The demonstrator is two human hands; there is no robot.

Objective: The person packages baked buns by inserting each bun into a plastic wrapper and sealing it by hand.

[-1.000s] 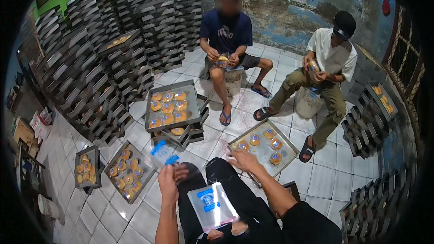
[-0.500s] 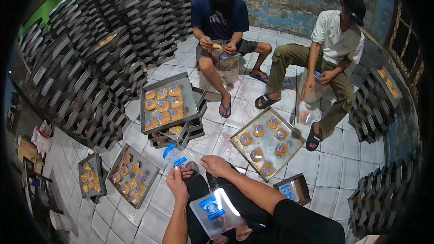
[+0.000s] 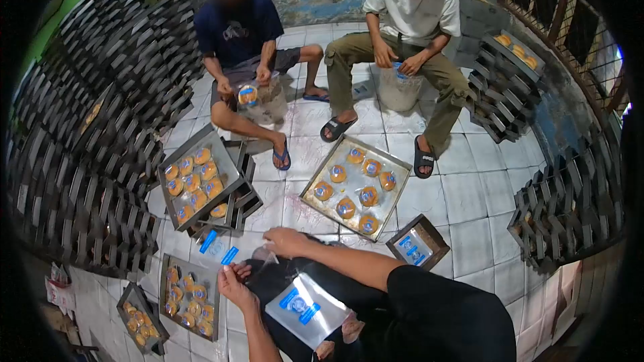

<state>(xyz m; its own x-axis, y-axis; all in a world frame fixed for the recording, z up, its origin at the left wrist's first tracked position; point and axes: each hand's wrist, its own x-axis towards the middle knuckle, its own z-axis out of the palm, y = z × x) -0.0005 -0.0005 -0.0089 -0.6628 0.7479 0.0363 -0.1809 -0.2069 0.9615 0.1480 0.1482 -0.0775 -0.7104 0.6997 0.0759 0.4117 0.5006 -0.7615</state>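
My left hand (image 3: 235,283) pinches a clear plastic bag (image 3: 216,248) with blue print, raised above my lap. My right hand (image 3: 285,243) is closed at the other side of this bag, its fingertips partly hidden behind the back of the hand. On my dark-clothed lap lies a stack of flat clear bags (image 3: 290,314) with the same blue print. Beyond my hands, a metal tray (image 3: 314,202) holds several round buns (image 3: 345,208) in printed bags. A second tray (image 3: 231,173), stacked on others at the left, also carries bagged buns (image 3: 197,198).
A small box (image 3: 437,249) with printed bags sits right of my arm. Two low trays with buns (image 3: 194,308) lie at left. Two people sit opposite, one holding a bagged bun (image 3: 247,96), the other over a bucket (image 3: 396,97). Stacked dark trays (image 3: 87,121) line the walls.
My view has swung, shifting the scene left and upward. My hands keep the bag between them. The white-shirted person's lowered hand has come up to the bucket.
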